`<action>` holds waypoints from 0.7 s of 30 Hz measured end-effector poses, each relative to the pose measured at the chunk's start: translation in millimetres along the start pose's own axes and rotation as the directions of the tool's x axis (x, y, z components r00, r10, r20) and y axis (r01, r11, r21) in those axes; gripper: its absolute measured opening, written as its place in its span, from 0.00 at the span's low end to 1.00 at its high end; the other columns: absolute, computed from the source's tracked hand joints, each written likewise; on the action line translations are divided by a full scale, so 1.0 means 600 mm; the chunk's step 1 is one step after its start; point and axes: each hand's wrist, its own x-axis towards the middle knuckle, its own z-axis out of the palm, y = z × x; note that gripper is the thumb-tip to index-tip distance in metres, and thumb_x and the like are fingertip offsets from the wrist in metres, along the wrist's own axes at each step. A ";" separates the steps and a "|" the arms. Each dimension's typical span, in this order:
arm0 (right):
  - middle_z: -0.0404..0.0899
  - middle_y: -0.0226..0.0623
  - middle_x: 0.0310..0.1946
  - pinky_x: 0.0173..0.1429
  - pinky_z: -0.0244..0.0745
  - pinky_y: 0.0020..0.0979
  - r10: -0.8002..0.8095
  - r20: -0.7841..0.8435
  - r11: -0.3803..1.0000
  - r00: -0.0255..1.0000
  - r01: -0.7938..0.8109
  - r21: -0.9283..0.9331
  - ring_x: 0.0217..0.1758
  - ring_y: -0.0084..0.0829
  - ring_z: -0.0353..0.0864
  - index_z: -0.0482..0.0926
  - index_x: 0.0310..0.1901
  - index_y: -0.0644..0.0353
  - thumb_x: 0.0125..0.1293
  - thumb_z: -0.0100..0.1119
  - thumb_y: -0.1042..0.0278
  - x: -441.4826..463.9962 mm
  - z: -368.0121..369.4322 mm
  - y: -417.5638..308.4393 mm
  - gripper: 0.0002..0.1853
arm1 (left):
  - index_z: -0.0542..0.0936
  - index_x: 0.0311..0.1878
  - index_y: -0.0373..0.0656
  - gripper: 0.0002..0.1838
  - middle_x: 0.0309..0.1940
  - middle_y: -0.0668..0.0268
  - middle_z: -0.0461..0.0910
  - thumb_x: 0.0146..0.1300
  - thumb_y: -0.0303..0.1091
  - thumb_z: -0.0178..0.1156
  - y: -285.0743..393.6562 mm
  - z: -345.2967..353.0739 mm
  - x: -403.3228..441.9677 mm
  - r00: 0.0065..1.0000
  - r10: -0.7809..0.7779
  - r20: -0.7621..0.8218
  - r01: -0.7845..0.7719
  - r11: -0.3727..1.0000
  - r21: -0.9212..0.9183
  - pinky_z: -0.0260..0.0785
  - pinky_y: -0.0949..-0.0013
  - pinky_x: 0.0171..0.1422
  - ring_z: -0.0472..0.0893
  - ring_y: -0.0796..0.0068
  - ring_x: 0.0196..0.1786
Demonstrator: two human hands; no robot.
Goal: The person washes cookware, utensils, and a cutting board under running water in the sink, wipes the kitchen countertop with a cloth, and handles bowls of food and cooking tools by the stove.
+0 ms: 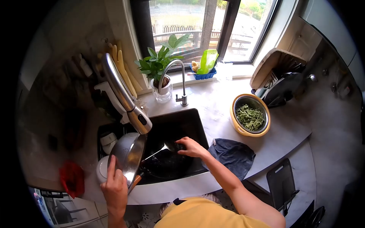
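My left hand (116,186) grips a shiny metal bowl (128,152), tilted on its side over the left part of the black sink (178,129). An orange-brown handle (135,180) shows below the bowl's rim; what it belongs to is hidden. Over the sink's right side, my right hand (193,147) has its fingers pinched together at the broad end of a long metal utensil (154,154). Its exact kind cannot be made out. The steel pull-out faucet (138,117) hangs just above the bowl.
A yellow-rimmed bowl of cut green vegetables (249,117) stands on the right counter, with a dark cloth (232,155) nearer me. Behind the sink are a thin curved tap (184,91) and a potted plant (161,64). A dish rack (279,85) stands at the back right.
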 end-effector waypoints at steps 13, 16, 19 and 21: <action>0.59 0.59 0.64 0.58 0.75 0.36 0.456 -0.553 0.876 0.697 -0.240 0.419 0.58 0.46 0.75 0.64 0.61 0.78 0.49 0.68 0.69 0.133 -0.263 0.133 0.39 | 0.69 0.23 0.37 0.07 0.54 0.59 0.78 0.46 0.18 0.59 0.024 0.025 -0.017 0.994 0.100 -0.031 -0.102 0.992 -0.076 0.72 0.66 0.26 0.80 0.60 0.23; 0.61 0.56 0.63 0.59 0.75 0.34 0.251 -0.608 0.930 0.754 -0.014 0.366 0.62 0.45 0.71 0.63 0.61 0.79 0.53 0.68 0.69 0.100 -0.261 0.073 0.37 | 0.69 0.22 0.36 0.08 0.54 0.58 0.78 0.46 0.17 0.59 0.014 0.026 -0.027 0.997 0.059 -0.051 -0.063 0.995 -0.078 0.72 0.66 0.26 0.80 0.61 0.23; 0.64 0.51 0.62 0.59 0.76 0.33 0.008 -0.717 0.921 0.697 0.274 0.277 0.63 0.41 0.71 0.65 0.62 0.75 0.59 0.62 0.75 -0.020 -0.276 -0.072 0.30 | 0.69 0.22 0.36 0.08 0.54 0.58 0.78 0.46 0.17 0.59 0.015 0.027 -0.031 0.999 0.021 -0.050 -0.025 0.997 -0.078 0.72 0.67 0.26 0.80 0.61 0.22; 0.67 0.47 0.61 0.61 0.73 0.31 -0.039 -0.811 0.916 0.584 0.346 0.204 0.63 0.38 0.71 0.67 0.63 0.68 0.59 0.56 0.79 -0.111 -0.296 -0.130 0.27 | 0.69 0.22 0.36 0.08 0.54 0.58 0.78 0.46 0.16 0.58 0.017 0.028 -0.031 0.997 0.023 -0.070 -0.027 0.998 -0.052 0.72 0.67 0.26 0.80 0.63 0.22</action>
